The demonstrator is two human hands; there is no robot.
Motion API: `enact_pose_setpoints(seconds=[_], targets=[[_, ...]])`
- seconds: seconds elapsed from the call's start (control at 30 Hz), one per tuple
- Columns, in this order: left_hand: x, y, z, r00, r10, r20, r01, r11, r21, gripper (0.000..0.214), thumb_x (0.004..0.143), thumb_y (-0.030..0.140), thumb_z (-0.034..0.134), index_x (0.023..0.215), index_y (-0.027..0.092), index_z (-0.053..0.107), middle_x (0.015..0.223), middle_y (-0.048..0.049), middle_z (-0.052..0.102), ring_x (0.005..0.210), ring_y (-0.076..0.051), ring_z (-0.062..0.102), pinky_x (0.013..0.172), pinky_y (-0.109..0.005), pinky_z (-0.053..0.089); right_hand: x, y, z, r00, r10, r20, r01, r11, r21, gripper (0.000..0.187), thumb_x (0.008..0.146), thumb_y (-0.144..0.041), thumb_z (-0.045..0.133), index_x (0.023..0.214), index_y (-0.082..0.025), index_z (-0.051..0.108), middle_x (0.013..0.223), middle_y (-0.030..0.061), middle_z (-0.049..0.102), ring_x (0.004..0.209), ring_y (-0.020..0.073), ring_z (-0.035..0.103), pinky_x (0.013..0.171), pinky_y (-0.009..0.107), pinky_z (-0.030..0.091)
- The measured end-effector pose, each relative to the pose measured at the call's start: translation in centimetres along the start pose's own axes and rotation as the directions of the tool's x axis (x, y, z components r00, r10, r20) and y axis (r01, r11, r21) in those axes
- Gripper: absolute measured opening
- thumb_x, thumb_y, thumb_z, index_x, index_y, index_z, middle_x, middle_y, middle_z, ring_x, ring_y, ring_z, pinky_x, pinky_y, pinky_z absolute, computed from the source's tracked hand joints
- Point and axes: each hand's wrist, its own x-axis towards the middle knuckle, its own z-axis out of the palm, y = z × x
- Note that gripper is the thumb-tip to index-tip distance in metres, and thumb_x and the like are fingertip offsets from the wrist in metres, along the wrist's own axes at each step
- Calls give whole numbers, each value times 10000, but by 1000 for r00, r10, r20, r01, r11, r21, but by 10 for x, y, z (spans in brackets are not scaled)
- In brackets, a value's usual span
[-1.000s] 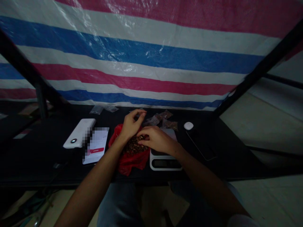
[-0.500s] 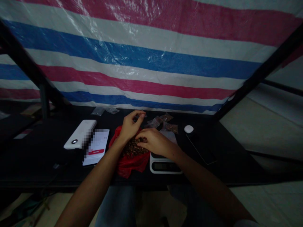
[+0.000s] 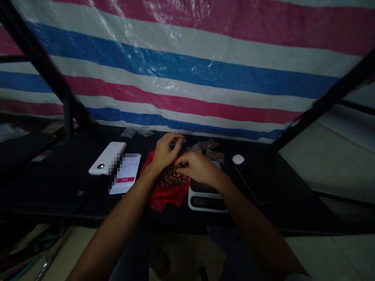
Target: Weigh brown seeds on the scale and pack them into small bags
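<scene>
A red plastic bag point(image 3: 164, 198) lies spread on the black table, filled with small brown pieces point(image 3: 171, 178), perhaps nuts or seeds. My left hand point(image 3: 166, 151) is curled over the bag's far side, thumb and forefinger around what looks like the edge of a small clear plastic bag point(image 3: 183, 140), mostly hidden. Just above the brown pieces, my right hand point(image 3: 197, 167) has its fingers bent in a pinch; what they hold is too small to make out. Under the right wrist stands a white scale point(image 3: 206, 208) with a dark display, partly covered.
Several filled clear packets point(image 3: 216, 156) lie behind the scale. Flat clear bags point(image 3: 129, 132) rest near the striped sheet point(image 3: 187, 105). A white device point(image 3: 108, 158) and a lit phone point(image 3: 125, 175) are on the left; a white round object point(image 3: 238, 159) and dark phone point(image 3: 253, 183) on the right.
The view has shifted slightly, so the table things appear further right. Both hands keep nearly the same pose over the red bag, with the right fingers slightly raised from the brown pieces.
</scene>
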Motion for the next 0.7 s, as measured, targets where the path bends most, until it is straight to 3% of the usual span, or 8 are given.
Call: enact_pose_setpoints(seconds=[0.33, 0.43, 0.57, 0.7], targets=[[-2, -4, 0, 998, -25, -63, 27, 999, 31, 210, 960, 282, 529, 980, 180, 712, 941, -48, 757, 851, -174, 676, 798, -302, 511, 3, 5, 12, 998, 15, 64, -20, 997, 76, 192, 828, -83, 730, 999, -131, 803, 904, 88, 799, 783, 172, 726, 731, 265, 508], [-3, -7, 0, 999, 0, -54, 2, 999, 47, 206, 952, 282, 534, 978, 175, 709, 944, -52, 758, 855, -177, 677, 798, -302, 514, -2, 6, -7, 999, 38, 15, -40, 991, 127, 183, 829, -97, 720, 984, -146, 804, 929, 80, 800, 804, 169, 724, 749, 270, 525], [-3, -3, -4, 993, 31, -112, -25, 998, 53, 198, 950, 280, 541, 984, 170, 702, 930, -51, 749, 855, -179, 673, 819, -312, 515, -20, 9, -51, 989, 107, -102, -98, 991, 95, 155, 821, -147, 730, 955, -163, 807, 931, 62, 800, 833, 181, 726, 764, 272, 528], [-2, 5, -7, 992, 76, -105, -69, 996, 65, 182, 948, 266, 546, 972, 178, 704, 914, -44, 744, 837, -175, 665, 807, -309, 511, -37, 16, -77, 973, 222, -66, -220, 975, 43, 144, 796, -172, 750, 928, -165, 807, 890, 46, 800, 821, 199, 732, 724, 261, 524]])
